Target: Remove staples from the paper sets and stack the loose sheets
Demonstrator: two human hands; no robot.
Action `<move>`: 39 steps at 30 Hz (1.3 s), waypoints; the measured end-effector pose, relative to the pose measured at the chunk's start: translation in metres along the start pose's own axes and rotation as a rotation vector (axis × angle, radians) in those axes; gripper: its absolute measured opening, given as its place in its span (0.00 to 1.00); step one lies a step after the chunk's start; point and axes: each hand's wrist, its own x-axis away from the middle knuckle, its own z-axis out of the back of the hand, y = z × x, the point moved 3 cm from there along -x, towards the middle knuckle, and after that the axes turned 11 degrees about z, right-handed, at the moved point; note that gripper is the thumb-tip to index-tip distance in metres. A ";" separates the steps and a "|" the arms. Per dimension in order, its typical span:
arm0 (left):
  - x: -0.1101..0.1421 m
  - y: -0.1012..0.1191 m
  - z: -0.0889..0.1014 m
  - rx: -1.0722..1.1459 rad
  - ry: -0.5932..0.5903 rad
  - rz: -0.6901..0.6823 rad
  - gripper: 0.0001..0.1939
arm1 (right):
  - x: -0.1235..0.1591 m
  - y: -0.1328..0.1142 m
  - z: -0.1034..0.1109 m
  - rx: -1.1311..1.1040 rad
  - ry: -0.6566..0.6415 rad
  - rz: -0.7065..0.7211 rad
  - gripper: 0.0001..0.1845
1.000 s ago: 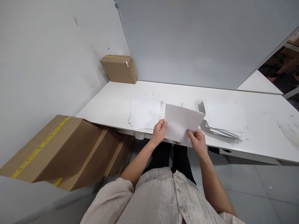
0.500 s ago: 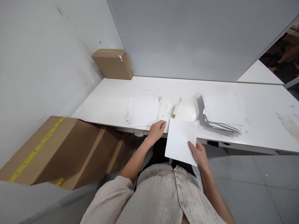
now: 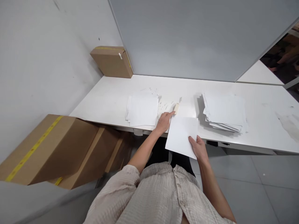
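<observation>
My right hand (image 3: 199,148) pinches the right edge of the white paper (image 3: 181,135), thumb on top and fingers beneath. The paper's far part lies over the table edge; whether it is one sheet or several, I cannot tell. With its index finger stretched out, my left hand (image 3: 163,122) touches the near end of a small cream stapler (image 3: 177,108) on the table. The other fingers of that hand are partly hidden. To the left of it lies a low stack of white sheets (image 3: 143,109). A taller, uneven paper stack (image 3: 224,109) sits to the right.
The white table (image 3: 93,102) meets a grey panel (image 3: 177,40) at the back. A cardboard box (image 3: 112,62) stands in its back left corner. Larger cardboard boxes (image 3: 56,146) are by the table's left front side, near the wall.
My left hand has moved forward and right from the table's front edge to the stapler, its index finger now extended. The paper in my right hand has shifted slightly forward, towards the stapler.
</observation>
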 end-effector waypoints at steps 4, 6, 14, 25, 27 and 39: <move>0.000 -0.001 -0.002 -0.038 0.014 0.008 0.27 | -0.001 -0.001 -0.002 0.002 0.001 0.014 0.22; 0.000 -0.001 -0.003 -0.062 0.018 0.006 0.27 | -0.001 -0.002 -0.003 0.025 -0.003 0.021 0.22; 0.000 0.000 -0.006 -0.184 0.014 -0.010 0.26 | -0.001 -0.002 -0.002 0.020 0.001 0.009 0.21; 0.002 0.000 -0.008 -0.240 0.013 -0.021 0.27 | 0.008 -0.011 0.002 0.087 -0.003 0.019 0.21; 0.002 0.001 -0.007 -0.234 0.013 -0.025 0.29 | 0.017 -0.020 0.009 0.114 -0.032 0.004 0.21; 0.002 -0.004 -0.007 -0.179 0.036 -0.018 0.28 | -0.076 -0.161 0.121 0.622 0.395 0.323 0.16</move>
